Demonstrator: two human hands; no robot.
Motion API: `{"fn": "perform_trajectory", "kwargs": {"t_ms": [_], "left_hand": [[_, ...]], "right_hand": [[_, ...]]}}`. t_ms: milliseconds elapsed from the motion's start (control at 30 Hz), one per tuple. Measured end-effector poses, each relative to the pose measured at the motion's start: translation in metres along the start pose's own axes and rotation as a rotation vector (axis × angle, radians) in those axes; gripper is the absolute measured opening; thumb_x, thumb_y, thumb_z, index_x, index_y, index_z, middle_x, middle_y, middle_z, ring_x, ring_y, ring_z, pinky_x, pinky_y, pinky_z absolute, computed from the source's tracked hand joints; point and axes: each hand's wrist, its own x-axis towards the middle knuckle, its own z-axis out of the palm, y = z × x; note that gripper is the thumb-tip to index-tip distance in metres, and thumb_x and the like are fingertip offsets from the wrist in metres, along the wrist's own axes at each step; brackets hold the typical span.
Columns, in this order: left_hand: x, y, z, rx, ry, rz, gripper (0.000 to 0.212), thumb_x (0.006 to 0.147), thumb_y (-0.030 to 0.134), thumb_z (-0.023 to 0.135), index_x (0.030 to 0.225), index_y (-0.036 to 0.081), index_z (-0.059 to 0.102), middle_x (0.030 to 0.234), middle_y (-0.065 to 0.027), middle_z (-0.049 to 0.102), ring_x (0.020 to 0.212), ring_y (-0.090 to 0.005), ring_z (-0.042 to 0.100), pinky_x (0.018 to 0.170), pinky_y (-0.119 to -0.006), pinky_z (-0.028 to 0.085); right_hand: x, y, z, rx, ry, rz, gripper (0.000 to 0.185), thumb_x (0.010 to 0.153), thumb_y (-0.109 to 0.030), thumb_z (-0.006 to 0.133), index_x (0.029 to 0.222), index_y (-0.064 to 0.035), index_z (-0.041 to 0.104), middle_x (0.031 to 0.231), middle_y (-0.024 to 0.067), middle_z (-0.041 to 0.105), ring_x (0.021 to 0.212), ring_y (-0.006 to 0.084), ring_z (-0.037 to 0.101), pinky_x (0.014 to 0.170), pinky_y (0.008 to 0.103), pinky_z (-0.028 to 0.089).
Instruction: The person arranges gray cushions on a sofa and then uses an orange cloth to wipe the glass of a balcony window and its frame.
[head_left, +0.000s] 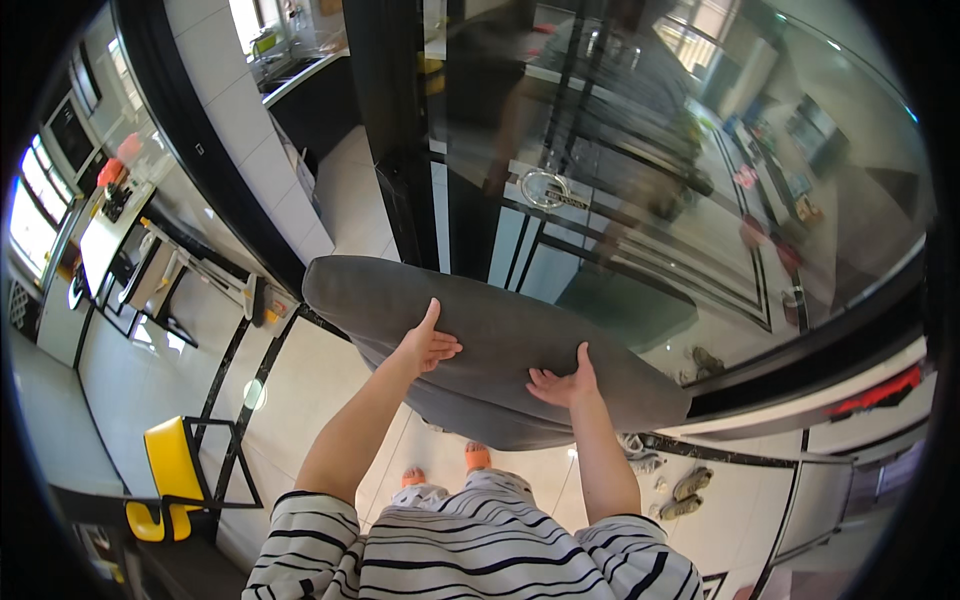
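Observation:
A large dark grey fabric cushion (480, 322) spans the view in front of me, its far side close to a glass sliding door. My left hand (429, 343) lies against the cushion's left half, thumb raised and fingers spread toward the middle. Against the right half rests my right hand (568, 379), palm turned inward, thumb up and fingers apart. Neither hand's fingers are closed around the fabric. Whatever supports the cushion from below is hidden.
The glass door (637, 187) with a black frame reflects the room. At left stand a yellow chair (174, 457) and a folded metal-framed item (202, 274). Shoes (686, 491) lie on the tiled floor at right. A kitchen counter (311, 75) shows through the doorway.

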Motion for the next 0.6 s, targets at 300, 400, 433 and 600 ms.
{"fn": "perform_trajectory", "kwargs": {"t_ms": [300,400,433,600], "left_hand": [[0.003,-0.017,0.013,0.012,0.21,0.419,0.054,0.093,0.043,0.05,0.063,0.001,0.062,0.055,-0.0103,0.061,0.05,-0.0156,0.055,0.053,-0.026,0.043],[-0.013,-0.021,0.005,-0.034,0.253,0.5,0.055,0.093,0.042,0.05,0.057,0.001,0.059,0.052,-0.0082,0.057,0.045,-0.0154,0.052,0.051,-0.027,0.042],[-0.023,-0.019,0.002,-0.055,0.262,0.545,0.055,0.093,0.042,0.05,0.056,0.001,0.058,0.05,-0.0076,0.055,0.043,-0.0153,0.05,0.049,-0.028,0.041],[-0.135,-0.003,-0.021,0.031,0.348,0.807,0.059,0.093,0.044,0.047,0.051,0.004,0.053,0.044,-0.0058,0.047,0.042,-0.013,0.042,0.047,-0.028,0.033]], "right_hand": [[0.018,0.001,-0.057,-0.402,-0.11,-0.493,0.03,0.091,-0.033,0.065,0.095,-0.0031,0.06,0.084,0.0083,0.069,0.079,0.0192,0.068,0.068,0.0292,0.051],[-0.014,0.015,-0.045,-0.48,-0.125,-0.578,0.027,0.092,-0.029,0.064,0.095,-0.0013,0.061,0.081,0.0102,0.068,0.074,0.0212,0.069,0.064,0.0285,0.051],[-0.029,0.021,-0.04,-0.534,-0.146,-0.64,0.028,0.092,-0.028,0.064,0.097,-0.0001,0.061,0.081,0.0108,0.068,0.074,0.022,0.069,0.064,0.029,0.051],[-0.113,0.059,-0.007,-0.623,-0.433,-0.886,0.03,0.092,-0.023,0.064,0.103,0.0041,0.06,0.083,0.0132,0.068,0.073,0.0246,0.068,0.068,0.0355,0.056]]}}
